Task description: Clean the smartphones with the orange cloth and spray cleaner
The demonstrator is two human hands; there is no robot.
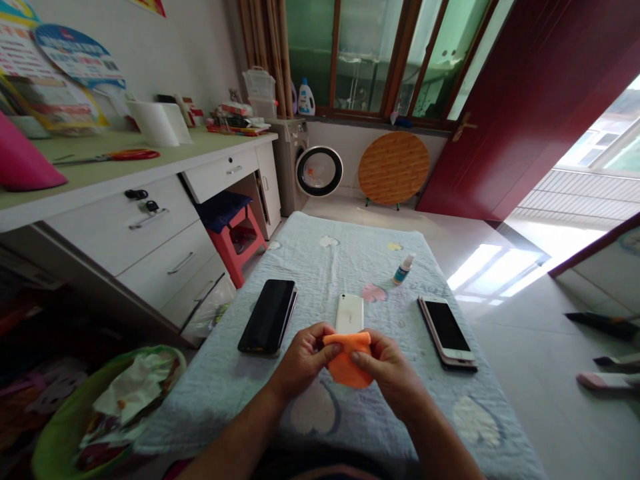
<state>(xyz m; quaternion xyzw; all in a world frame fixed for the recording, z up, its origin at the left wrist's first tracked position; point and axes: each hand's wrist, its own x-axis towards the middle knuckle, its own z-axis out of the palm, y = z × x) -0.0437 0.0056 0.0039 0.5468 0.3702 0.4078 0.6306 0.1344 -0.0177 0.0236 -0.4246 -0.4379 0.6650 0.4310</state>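
Note:
An orange cloth is folded between my two hands above the near part of the covered table. My left hand pinches its left edge, and my right hand grips the right edge, thumb on top. Just beyond the cloth a white smartphone lies back up, its lower end hidden by the cloth. To the left rests a stack of phones with a black phone on top. On the right lies another stack, topped by a white phone with a dark screen. A small spray bottle stands behind, towards the right.
A pale blue quilted cover with heart prints drapes the table. A green waste basket stands at the lower left. Beside it are a drawer desk and a red stool. Farther back, a washing machine has its door open.

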